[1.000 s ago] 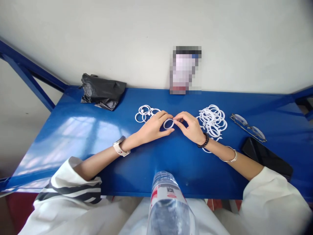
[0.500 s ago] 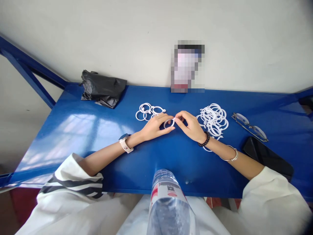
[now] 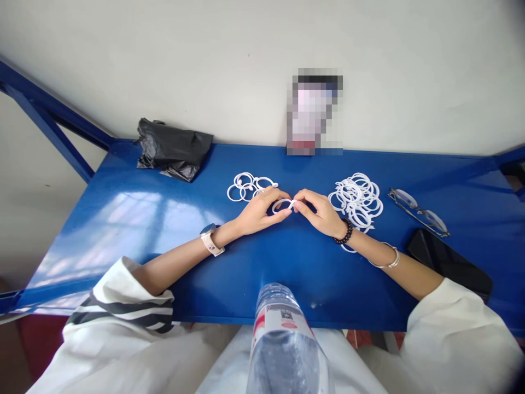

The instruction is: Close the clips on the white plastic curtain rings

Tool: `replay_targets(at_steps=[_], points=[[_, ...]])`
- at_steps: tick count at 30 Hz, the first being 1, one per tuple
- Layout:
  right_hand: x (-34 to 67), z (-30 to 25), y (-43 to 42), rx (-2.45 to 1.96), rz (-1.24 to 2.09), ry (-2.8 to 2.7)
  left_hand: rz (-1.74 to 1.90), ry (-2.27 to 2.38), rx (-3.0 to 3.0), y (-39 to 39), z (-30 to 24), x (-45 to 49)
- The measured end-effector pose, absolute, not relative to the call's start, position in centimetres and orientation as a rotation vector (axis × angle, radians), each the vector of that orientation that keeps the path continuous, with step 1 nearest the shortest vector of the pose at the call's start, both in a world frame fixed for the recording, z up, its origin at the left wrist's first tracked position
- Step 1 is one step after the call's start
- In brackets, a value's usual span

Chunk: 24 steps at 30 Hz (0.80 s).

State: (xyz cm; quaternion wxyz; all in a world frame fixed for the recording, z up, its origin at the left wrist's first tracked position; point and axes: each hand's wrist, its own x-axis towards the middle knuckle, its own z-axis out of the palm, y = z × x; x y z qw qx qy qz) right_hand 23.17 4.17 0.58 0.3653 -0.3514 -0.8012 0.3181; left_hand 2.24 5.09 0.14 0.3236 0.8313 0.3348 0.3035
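Both hands meet over the middle of the blue table around one white plastic ring (image 3: 280, 207), which looks like a curtain ring. My left hand (image 3: 262, 210) grips it between thumb and fingers, the loop showing in the gap. At the ring's right end, the thumb and fingertips of my right hand (image 3: 318, 212) are pinched on its small joint. The fingertips partly hide that joint. Just beyond my left hand lie several similar rings (image 3: 235, 192), some with little knobs. A larger heap of white rings (image 3: 359, 200) sits beside my right hand, partly behind the wrist.
A crumpled black plastic bag (image 3: 174, 148) lies at the table's back left. Eyeglasses (image 3: 418, 210) and a dark phone (image 3: 449, 262) are on the right. A blurred-out upright object (image 3: 311, 115) leans on the wall. A water bottle (image 3: 285, 339) stands close to my body.
The held ring has tilted flatter and shifted slightly left and down. My fingers have moved a little around its joint. Everything else stays in place.
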Motion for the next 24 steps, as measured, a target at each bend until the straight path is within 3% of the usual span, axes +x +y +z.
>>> replay_targets(at_steps=[24], points=[[23.59,1.10,4.58,-0.865,1.190,-2.078,0.726,0.865,2.137,4.78,0.08,2.46]])
